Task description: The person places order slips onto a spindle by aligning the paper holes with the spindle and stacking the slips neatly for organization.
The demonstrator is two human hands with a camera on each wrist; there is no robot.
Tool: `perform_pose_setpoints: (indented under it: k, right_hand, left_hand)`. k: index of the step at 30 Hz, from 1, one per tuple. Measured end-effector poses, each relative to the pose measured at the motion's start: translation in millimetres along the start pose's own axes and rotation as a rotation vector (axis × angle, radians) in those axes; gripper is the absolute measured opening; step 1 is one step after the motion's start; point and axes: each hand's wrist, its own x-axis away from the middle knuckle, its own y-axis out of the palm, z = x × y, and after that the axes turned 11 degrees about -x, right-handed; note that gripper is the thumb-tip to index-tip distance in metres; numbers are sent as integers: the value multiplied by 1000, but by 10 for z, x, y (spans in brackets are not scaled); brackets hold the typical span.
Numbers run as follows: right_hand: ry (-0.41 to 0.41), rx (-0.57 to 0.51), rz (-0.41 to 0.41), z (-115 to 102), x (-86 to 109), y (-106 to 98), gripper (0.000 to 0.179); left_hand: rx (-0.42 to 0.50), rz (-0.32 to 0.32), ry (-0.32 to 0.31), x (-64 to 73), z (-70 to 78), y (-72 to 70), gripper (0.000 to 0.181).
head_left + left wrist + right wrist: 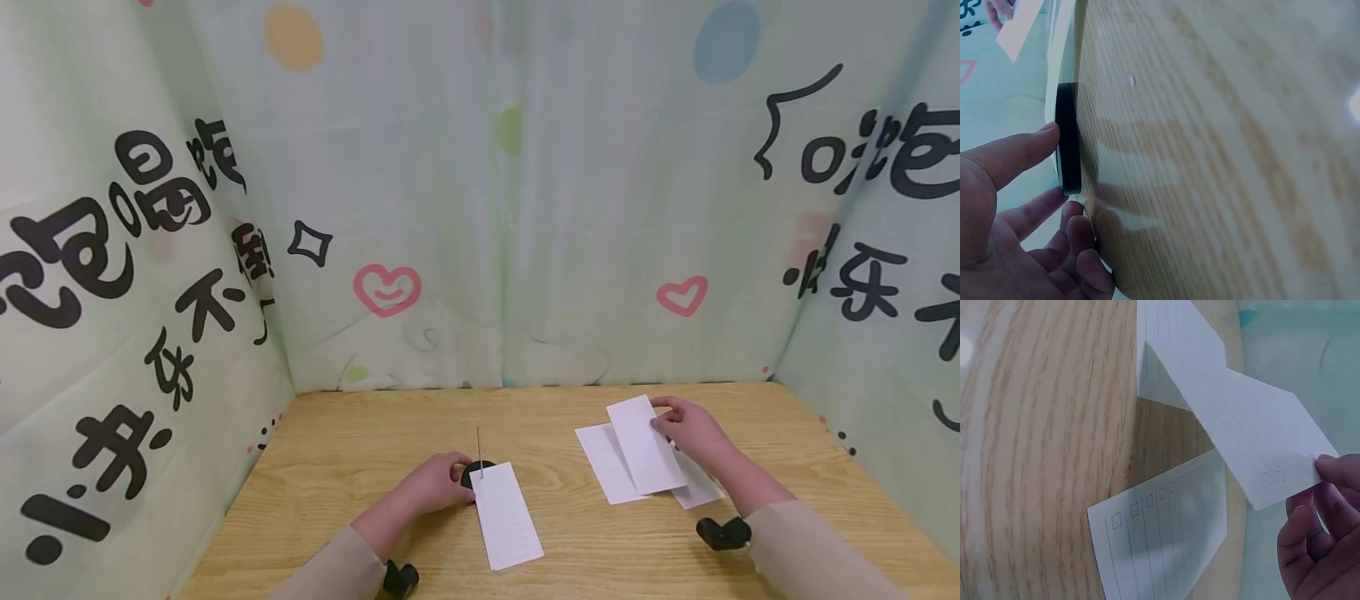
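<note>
Sporting beige here, and plain, smooth beige at that! Showing a left sleeve (333, 568) nearer than the black disc (467, 477) and left of it, a right sleeve (813, 550) well to its right. And adding black: a rounded left fitting (401, 581) left of the disc, a stubby, two-lobed right fitting (723, 533) to its right.

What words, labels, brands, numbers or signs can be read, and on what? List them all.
"喝" on the left curtain
"不" on the left curtain
"乐" on the right curtain
Other characters: folded, cut off or unclear.
Cards: lines, some boxes; any words too faint to read.
</note>
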Motion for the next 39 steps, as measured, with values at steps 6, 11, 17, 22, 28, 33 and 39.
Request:
perform_pose_setpoints:
  k: [6,11,17,22,28,33,39]
  right_hand:
    - [-22,-35,0,-102,47,29,46]
    - [-53,-66,15,-212,94,87,45]
    - [-75,-113,9,-335,166,192,45]
    - [-93,-142,-11,-422,190,285,46]
    - [-113,-175,-29,-488,196,402,47]
    - [-133,-204,-21,-566,231,494,46]
    - [-138,-229,-23,-674,266,591,46]
  left_hand:
    - [1,-8,7,-20,-26,18,51]
    - [6,-10,5,-29,-38,14,52]
    - [5,-15,-6,-6,-10,-11,52]
    - [10,-18,-6,14,5,-24,52]
    - [18,-13,3,15,-8,-20,52]
    - [17,-6,15,5,-23,-5,51]
    - [14,-9,6,6,-12,-10,51]
